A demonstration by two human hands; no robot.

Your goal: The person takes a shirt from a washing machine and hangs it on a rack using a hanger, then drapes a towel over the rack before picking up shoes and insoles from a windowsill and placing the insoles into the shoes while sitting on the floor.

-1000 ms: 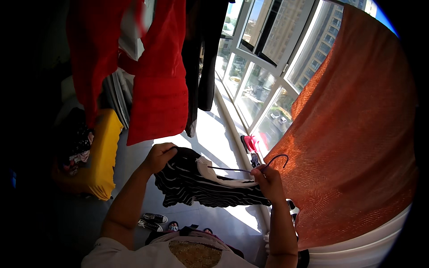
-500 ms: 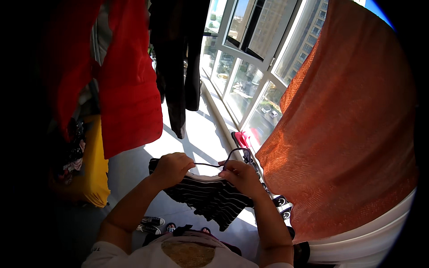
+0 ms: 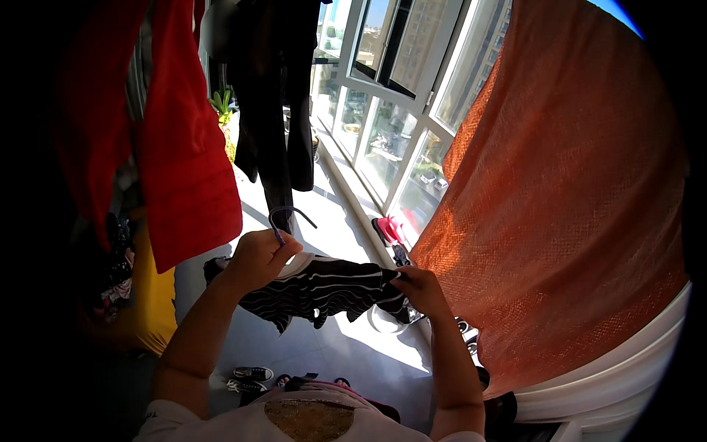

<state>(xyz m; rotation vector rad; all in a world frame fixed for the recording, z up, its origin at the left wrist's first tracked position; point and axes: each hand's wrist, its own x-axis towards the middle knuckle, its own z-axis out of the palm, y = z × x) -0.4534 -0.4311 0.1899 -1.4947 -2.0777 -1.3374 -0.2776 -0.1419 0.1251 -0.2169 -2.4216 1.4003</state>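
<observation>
Sunlight falls through tall windows (image 3: 383,136) onto a pale floor (image 3: 294,353), with a red garment (image 3: 188,199) and black trousers (image 3: 272,125) hanging at the upper left and a broad orange cloth (image 3: 560,221) draped down the right side. Between these, in front of the person's body and above the floor, a black striped top (image 3: 324,289) is held up in the air, spread sideways between the two hands. Its white neckband (image 3: 298,264) lies beside the left hand (image 3: 261,259), which is closed around the neck of a thin dark hanger (image 3: 279,237), the hook curving up above the fist. At the other end, the right hand (image 3: 423,289) pinches the top's edge between thumb and fingers, near what looks like a shoulder or sleeve; whether the hanger's bar reaches that far inside the cloth is hard to tell. The fabric seems light, soft and limp, sagging in folds along its lower edge, so it should give easily but hold no shape of its own. The hanger looks slim and firmer, best gripped just under the hook, while the cloth is best taken at the shoulder edges or neckband.
</observation>
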